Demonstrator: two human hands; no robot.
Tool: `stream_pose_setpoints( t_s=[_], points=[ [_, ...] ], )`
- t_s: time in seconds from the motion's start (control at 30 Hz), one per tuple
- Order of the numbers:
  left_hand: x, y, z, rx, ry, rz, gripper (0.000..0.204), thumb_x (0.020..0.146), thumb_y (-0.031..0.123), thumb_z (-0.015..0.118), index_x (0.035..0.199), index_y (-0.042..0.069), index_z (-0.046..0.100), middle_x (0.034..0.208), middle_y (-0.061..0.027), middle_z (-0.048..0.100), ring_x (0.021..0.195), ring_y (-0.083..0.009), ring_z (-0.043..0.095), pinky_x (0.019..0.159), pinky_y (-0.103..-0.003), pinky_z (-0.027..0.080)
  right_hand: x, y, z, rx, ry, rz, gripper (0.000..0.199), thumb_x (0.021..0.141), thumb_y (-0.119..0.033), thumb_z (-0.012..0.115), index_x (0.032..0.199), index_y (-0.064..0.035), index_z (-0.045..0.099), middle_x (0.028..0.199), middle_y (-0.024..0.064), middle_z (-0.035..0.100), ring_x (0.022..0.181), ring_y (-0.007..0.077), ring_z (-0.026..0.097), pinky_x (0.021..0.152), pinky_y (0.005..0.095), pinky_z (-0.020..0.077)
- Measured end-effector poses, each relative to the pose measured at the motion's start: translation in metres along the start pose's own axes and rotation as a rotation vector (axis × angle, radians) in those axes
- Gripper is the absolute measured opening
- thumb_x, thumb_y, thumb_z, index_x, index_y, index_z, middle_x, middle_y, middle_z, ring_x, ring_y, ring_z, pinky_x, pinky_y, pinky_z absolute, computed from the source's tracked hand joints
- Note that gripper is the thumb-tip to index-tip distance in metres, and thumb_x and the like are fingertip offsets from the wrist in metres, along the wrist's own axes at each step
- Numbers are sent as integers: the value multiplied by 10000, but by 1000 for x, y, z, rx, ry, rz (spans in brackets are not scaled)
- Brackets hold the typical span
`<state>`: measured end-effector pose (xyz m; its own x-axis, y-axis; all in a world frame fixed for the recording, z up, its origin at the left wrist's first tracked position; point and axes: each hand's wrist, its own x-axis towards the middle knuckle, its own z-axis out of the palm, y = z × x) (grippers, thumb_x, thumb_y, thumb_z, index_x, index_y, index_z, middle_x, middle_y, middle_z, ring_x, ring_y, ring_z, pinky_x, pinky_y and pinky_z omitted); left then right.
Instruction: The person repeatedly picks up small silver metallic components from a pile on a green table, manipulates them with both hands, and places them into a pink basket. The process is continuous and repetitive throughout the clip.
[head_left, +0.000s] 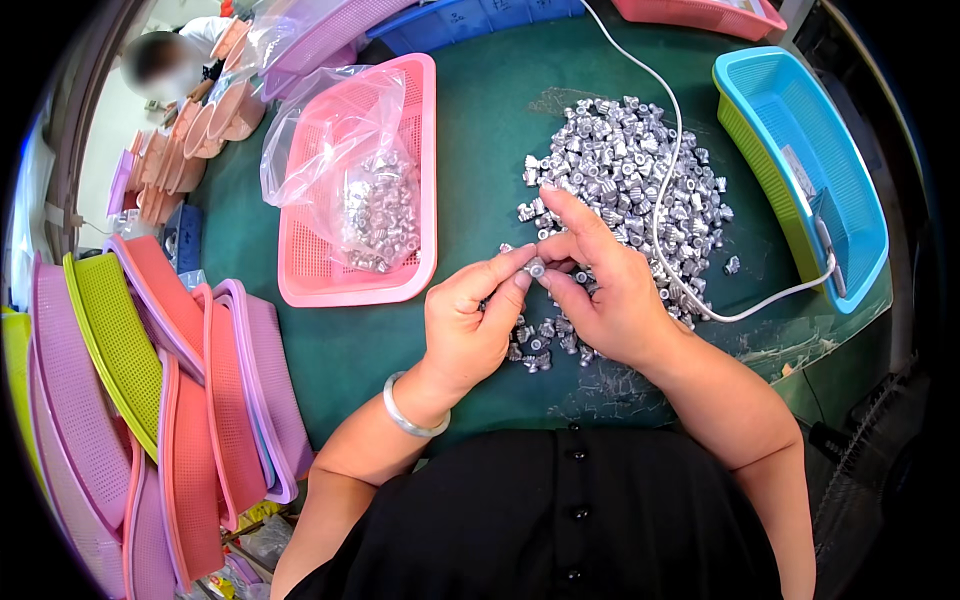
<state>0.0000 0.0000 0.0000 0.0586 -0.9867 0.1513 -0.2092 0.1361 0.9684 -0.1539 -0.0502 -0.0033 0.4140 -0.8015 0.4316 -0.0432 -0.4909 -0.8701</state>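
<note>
A small silver metal part [536,268] with a round hollow end is pinched between the fingertips of my left hand [466,315]. My right hand [616,296] meets it from the other side, its thumb and a curled finger closed at the part, while one finger points away over the pile. Beneath and beyond my hands spreads a large heap of similar metal parts [620,160], ribbed and short. Several loose ones lie close below my fingers. A clear plastic bag [335,140] partly filled with such parts rests in a pink basket [428,200] to the left.
A white cable [672,110] runs across the heap to a blue basket [745,65] nested in a green one at the right. Stacked colored baskets [110,340] crowd the left side. More trays line the far table edge. A person [165,70] is at the far left.
</note>
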Motion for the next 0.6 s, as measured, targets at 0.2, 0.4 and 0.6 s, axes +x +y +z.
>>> stream_pose_setpoints(
  t_s=[0.2,0.4,0.6],
  points=[
    [2,-1,2,73,39,98,239,798,-30,598,1033,-6,632,762,-57,620,650,-67,533,586,-208,442,0,1,-1,-31,2,-26,650,723,76,585,1316,-27,340,803,109,599,720,262,608,641,318,490],
    [3,-2,0,61,39,61,114,824,41,598,914,-20,631,699,-47,603,598,-72,530,545,-204,429,0,-1,-1,-29,-30,-34,608,737,63,560,1302,-15,352,757,101,591,679,273,589,604,334,473],
    [8,11,-5,-520,13,-532,199,882,191,538,769,32,580,576,-26,524,446,-83,439,401,-199,334,3,0,-5,-242,3,-132,494,756,2,547,1237,-20,433,700,74,573,675,258,547,661,363,407]
  ],
)
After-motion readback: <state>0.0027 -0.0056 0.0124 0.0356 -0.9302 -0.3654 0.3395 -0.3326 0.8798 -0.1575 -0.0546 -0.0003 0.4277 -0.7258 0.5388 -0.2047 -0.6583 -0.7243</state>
